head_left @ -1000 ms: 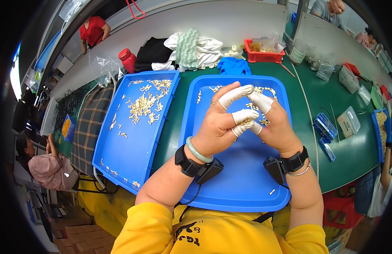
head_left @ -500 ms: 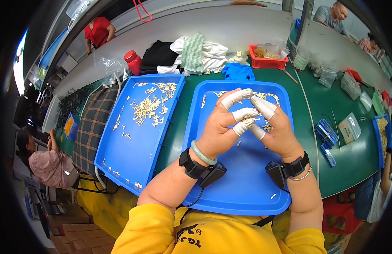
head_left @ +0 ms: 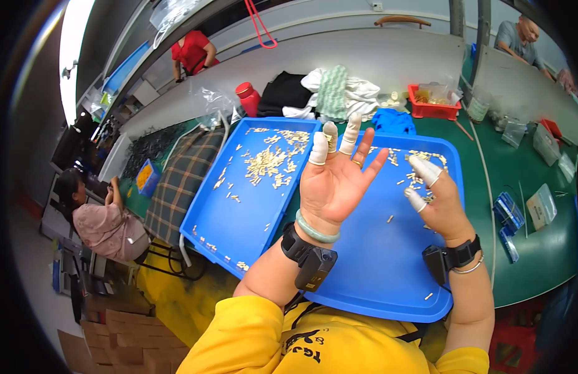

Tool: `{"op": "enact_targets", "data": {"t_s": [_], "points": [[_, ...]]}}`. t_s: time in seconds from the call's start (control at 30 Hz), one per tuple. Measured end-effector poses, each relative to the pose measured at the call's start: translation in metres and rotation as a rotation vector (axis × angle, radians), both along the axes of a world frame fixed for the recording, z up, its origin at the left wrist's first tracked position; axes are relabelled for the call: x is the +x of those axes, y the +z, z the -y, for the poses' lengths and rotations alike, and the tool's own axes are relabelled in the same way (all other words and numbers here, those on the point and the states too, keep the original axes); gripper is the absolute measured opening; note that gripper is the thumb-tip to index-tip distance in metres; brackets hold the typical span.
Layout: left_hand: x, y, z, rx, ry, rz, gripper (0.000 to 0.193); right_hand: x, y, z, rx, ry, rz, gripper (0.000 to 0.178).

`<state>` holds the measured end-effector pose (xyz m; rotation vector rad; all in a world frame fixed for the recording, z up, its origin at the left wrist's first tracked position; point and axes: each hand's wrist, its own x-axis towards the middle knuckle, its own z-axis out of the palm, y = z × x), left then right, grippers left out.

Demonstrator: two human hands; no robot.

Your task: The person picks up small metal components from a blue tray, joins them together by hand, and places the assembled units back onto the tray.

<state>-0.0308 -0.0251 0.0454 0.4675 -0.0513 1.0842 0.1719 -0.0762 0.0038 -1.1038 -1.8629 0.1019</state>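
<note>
My left hand (head_left: pixel 332 184) is raised over the right-hand blue tray (head_left: pixel 364 299), palm showing and its other fingers spread. White finger cots cover its thumb and two fingers. Small brass-coloured metal pieces (head_left: pixel 329 142) show between the thumb and the finger beside it; how many cannot be made out. Over the tray's right side, my right hand (head_left: pixel 443 202) has its cot-covered thumb and index finger apart, near loose pieces (head_left: pixel 415 179) of the same kind. Nothing shows between them. One single piece (head_left: pixel 428 296) lies near the tray's front edge.
Another blue tray (head_left: pixel 239 215) on the left holds a heap of such pieces (head_left: pixel 267 161). Behind stand a red bottle (head_left: pixel 247 100), folded cloths (head_left: pixel 332 93), a blue cloth (head_left: pixel 393 121) and a red bin (head_left: pixel 435 111). Blue boxes (head_left: pixel 508 212) lie right. Other people sit around.
My hands were together, fingertips meeting around small pieces. Now they are apart: the left has turned its palm into view, and the right has moved over the tray's right side. The view has shifted too.
</note>
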Motion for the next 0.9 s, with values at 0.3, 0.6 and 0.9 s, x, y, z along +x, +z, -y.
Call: {"op": "enact_targets", "data": {"t_s": [0.3, 0.6, 0.9], "points": [[-0.030, 0.015, 0.021, 0.050, 0.121, 0.213, 0.016, 0.001, -0.006, -0.004, -0.014, -0.011, -0.007, 0.056], [-0.044, 0.012, 0.025, 0.027, 0.150, 0.307, 0.017, -0.005, -0.003, 0.000, -0.092, -0.034, -0.056, 0.057], [-0.056, -0.001, 0.008, 0.021, 0.195, 0.339, 0.020, -0.001, -0.004, 0.002, -0.102, -0.057, -0.042, 0.057]]}}
